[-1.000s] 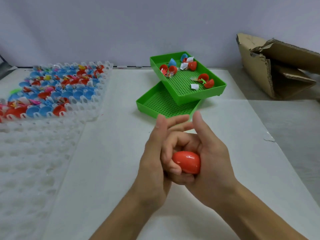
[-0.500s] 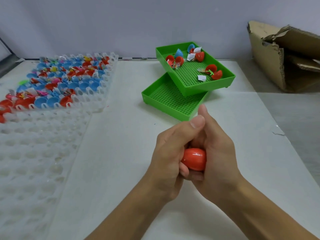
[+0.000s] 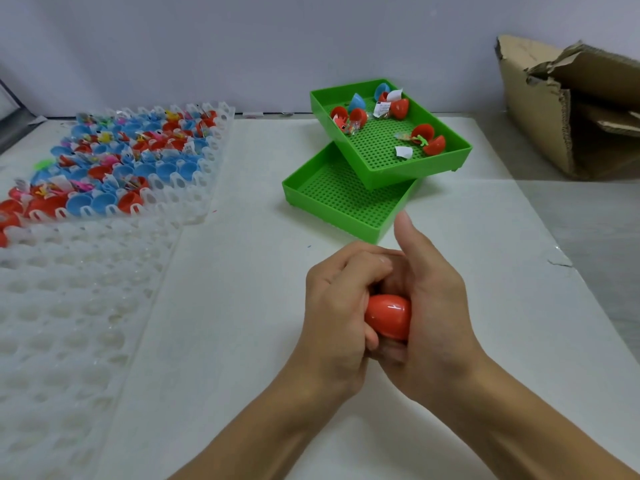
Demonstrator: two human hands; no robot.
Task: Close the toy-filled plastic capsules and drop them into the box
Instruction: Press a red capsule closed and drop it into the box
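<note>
Fingers (image 3: 349, 271) of both our hands clasp the capsule (image 3: 389, 320), box (image 3: 533, 109) at two o'clock, right hand (image 3: 433, 306) nearer.

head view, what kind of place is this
Probably a small toy-packing workbench: a white cell tray partly filled with open capsule halves, green trays with loose halves, a cardboard box, and both hands pressing a red capsule.

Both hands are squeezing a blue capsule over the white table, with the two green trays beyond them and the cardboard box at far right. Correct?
Not quite: the capsule is red, not blue, as the head view shows. The left hand and right hand do squeeze it, green trays beyond, cardboard box far right.
</note>
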